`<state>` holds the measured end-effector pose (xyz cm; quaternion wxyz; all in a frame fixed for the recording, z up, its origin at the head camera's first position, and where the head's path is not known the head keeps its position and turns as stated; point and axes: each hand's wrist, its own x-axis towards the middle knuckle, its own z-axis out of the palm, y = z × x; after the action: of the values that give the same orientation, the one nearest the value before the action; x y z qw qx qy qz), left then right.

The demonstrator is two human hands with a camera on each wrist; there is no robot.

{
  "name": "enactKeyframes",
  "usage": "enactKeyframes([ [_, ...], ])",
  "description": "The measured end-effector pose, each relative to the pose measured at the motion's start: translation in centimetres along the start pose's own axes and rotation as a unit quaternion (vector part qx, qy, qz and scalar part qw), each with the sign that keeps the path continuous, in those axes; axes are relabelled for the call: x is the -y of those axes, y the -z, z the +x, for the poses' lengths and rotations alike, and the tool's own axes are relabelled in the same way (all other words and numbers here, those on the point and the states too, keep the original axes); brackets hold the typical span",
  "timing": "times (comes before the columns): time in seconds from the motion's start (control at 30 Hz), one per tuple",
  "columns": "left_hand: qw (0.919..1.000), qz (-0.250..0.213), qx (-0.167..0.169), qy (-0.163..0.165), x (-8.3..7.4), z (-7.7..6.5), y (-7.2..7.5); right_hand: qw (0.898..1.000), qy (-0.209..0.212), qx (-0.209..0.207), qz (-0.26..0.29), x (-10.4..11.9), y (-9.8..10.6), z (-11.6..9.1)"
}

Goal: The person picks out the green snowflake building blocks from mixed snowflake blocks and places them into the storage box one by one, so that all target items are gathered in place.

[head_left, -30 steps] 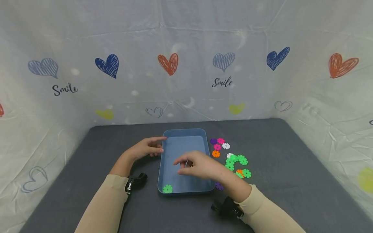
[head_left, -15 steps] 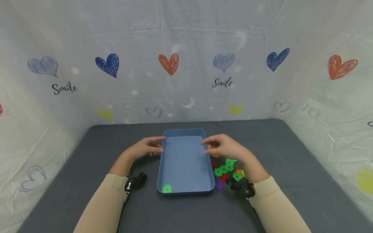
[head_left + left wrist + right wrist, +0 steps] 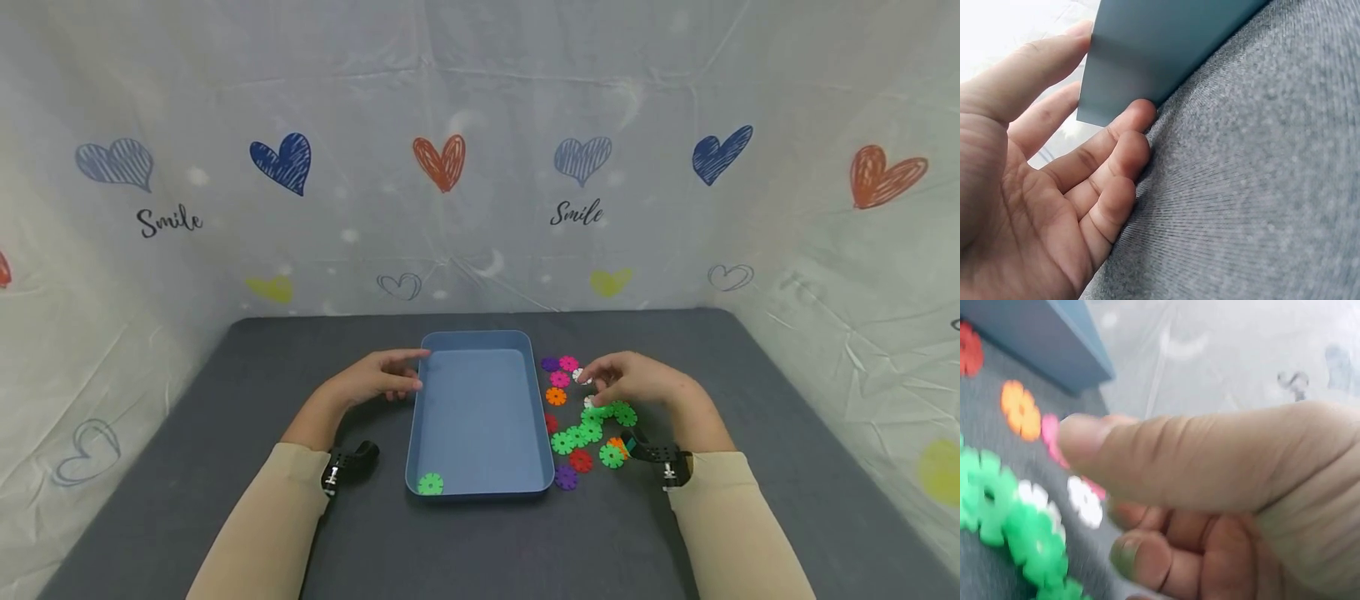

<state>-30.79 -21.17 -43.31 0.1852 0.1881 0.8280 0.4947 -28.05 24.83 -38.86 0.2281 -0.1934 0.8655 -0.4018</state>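
A blue tray [image 3: 480, 417] lies mid-table, with one green snowflake disc [image 3: 431, 484] in its near left corner. My left hand [image 3: 367, 383] rests against the tray's left side, its index fingertip over the rim. In the left wrist view the thumb [image 3: 1054, 59] touches the tray edge, and the other fingers lie bent beside the outer wall. My right hand [image 3: 637, 379] hovers right of the tray, thumb and index apart, with no disc seen between them. Beneath it are white discs [image 3: 589, 402]; closest to the wrist are linked-looking green discs [image 3: 591, 430].
Several loose discs lie along the tray's right side, among them an orange disc [image 3: 556, 396], pink disc [image 3: 559, 379], red disc [image 3: 581, 460] and purple disc [image 3: 566, 477]. A printed curtain [image 3: 480, 208] stands behind the dark grey table [image 3: 330, 533].
My right hand has moved from above the tray out to the right, over the discs. The left hand stays at the tray's left edge, and the green disc in the tray has not moved.
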Motion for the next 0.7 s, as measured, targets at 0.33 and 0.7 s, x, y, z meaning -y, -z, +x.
enactKeyframes([
  [0.33,1.0000,0.000,0.002,0.001,-0.2,-0.1,0.0,0.998,-0.049,0.024,0.019,-1.9,-0.3,0.1],
  [0.7,1.0000,0.002,0.001,-0.002,0.1,0.0,0.0,0.998,-0.055,-0.008,-0.025,-1.6,-0.5,0.3],
])
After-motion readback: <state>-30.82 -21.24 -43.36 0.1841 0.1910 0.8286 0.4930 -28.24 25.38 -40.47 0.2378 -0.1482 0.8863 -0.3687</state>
